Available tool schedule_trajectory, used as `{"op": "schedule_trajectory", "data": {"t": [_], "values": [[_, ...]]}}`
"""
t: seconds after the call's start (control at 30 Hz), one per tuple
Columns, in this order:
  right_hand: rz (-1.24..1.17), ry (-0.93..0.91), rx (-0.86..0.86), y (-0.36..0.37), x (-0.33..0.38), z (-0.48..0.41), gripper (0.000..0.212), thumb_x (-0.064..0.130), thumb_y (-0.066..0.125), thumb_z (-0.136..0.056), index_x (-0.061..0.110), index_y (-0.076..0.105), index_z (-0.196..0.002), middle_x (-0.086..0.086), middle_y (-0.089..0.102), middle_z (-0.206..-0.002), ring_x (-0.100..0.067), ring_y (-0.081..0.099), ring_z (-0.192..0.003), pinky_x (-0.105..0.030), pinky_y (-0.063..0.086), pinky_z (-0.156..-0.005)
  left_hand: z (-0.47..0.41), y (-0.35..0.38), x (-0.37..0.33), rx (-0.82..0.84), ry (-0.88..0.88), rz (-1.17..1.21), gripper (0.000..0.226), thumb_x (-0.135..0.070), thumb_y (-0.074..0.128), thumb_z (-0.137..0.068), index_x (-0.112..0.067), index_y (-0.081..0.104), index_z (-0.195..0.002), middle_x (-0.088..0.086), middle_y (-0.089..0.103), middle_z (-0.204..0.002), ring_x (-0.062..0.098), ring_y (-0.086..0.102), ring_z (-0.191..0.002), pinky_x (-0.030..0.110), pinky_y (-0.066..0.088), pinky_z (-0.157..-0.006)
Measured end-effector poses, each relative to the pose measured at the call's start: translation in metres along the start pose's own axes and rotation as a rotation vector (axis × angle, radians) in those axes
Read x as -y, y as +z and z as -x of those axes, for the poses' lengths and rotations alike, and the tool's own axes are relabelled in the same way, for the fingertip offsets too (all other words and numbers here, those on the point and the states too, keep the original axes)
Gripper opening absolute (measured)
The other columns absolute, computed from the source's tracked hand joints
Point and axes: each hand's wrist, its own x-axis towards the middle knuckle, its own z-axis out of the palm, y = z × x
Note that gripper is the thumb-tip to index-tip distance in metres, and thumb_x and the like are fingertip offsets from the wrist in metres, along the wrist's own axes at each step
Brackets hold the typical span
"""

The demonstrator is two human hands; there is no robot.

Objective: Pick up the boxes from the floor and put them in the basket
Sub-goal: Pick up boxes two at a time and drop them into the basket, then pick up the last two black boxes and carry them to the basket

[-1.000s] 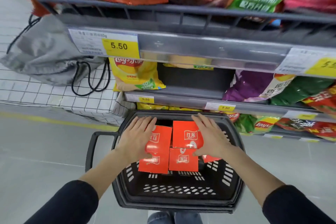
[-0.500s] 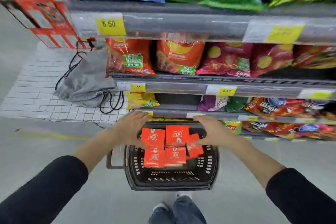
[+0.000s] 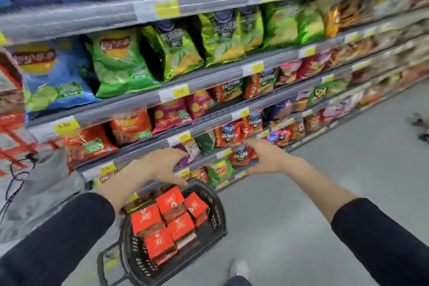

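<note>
Several red boxes [image 3: 169, 223] lie packed together inside a black plastic basket [image 3: 217, 216] on the grey floor, low in the head view. My left hand [image 3: 162, 165] hovers above the basket's far rim, fingers apart and holding nothing. My right hand [image 3: 267, 158] is raised to the right of the basket, also spread and empty. Both hands are clear of the boxes. The view is blurred by motion.
Grey shelves [image 3: 209, 79] full of crisp bags run along the back and off to the right. A grey drawstring bag [image 3: 46, 188] lies at the left by a red rack [image 3: 14, 137]. Grey floor [image 3: 301, 216] stretches right. My shoe [image 3: 239, 269] shows below the basket.
Both hands have lifted off the boxes and up out of the basket. The view has risen and swung right, so the basket now sits lower and further off.
</note>
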Motion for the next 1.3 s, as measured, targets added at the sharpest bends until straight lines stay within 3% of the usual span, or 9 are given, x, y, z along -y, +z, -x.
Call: {"op": "schedule_trajectory", "data": {"t": [0.1, 0.4, 0.57, 0.7, 0.9, 1.3], "values": [[-0.029, 0.132, -0.046, -0.015, -0.036, 0.053, 0.086, 0.034, 0.078, -0.071, 0.007, 0.035, -0.14, -0.012, 0.043, -0.141, -0.028, 0.039, -0.13, -0.03, 0.034, -0.105, -0.019, -0.032, -0.05, -0.032, 0.101, -0.067, 0.089, -0.063, 0.061, -0.076, -0.015, 0.029, -0.143, 0.004, 0.039, -0.146, 0.021, 0.041, -0.13, 0.03, 0.036, -0.103], [-0.11, 0.507, -0.174, -0.038, -0.167, 0.193, 0.092, 0.038, 0.08, -0.068, 0.008, 0.032, -0.141, -0.011, 0.037, -0.146, -0.023, 0.036, -0.134, -0.026, 0.029, -0.107, -0.102, -0.099, -0.215, -0.048, 0.378, -0.273, 0.096, -0.06, 0.063, -0.076, -0.015, 0.02, -0.148, 0.003, 0.027, -0.153, 0.02, 0.027, -0.139, 0.032, 0.028, -0.112], [-0.155, 0.657, -0.207, -0.055, -0.26, 0.271, 0.091, 0.036, 0.079, -0.069, 0.011, 0.03, -0.142, -0.009, 0.036, -0.146, -0.024, 0.036, -0.134, -0.029, 0.032, -0.107, -0.165, -0.128, -0.331, -0.087, 0.49, -0.313, 0.092, -0.059, 0.066, -0.074, -0.015, 0.026, -0.145, 0.003, 0.036, -0.147, 0.021, 0.035, -0.134, 0.035, 0.035, -0.108], [-0.2, 0.745, -0.247, -0.073, -0.335, 0.331, 0.087, 0.032, 0.077, -0.073, 0.012, 0.029, -0.142, -0.008, 0.036, -0.146, -0.025, 0.036, -0.133, -0.028, 0.032, -0.103, -0.211, -0.15, -0.422, -0.099, 0.549, -0.299, 0.087, -0.056, 0.064, -0.077, -0.013, 0.029, -0.143, 0.004, 0.038, -0.146, 0.021, 0.037, -0.132, 0.036, 0.037, -0.105], [-0.231, 0.841, -0.323, -0.093, -0.432, 0.39, 0.088, 0.034, 0.074, -0.076, 0.01, 0.024, -0.145, -0.007, 0.032, -0.15, -0.024, 0.034, -0.136, -0.031, 0.033, -0.108, -0.271, -0.177, -0.529, -0.075, 0.595, -0.301, 0.093, -0.057, 0.062, -0.079, -0.017, 0.016, -0.149, 0.001, 0.023, -0.155, 0.018, 0.025, -0.141, 0.032, 0.028, -0.111], [-0.327, 0.99, -0.422, -0.133, -0.645, 0.429, 0.093, 0.038, 0.074, -0.074, 0.012, 0.022, -0.146, -0.003, 0.027, -0.153, -0.02, 0.028, -0.14, -0.034, 0.029, -0.113, -0.465, -0.253, -0.722, -0.028, 0.767, -0.333, 0.091, -0.053, 0.065, -0.079, -0.017, 0.019, -0.148, 0.001, 0.025, -0.154, 0.016, 0.027, -0.14, 0.026, 0.026, -0.109]]}}
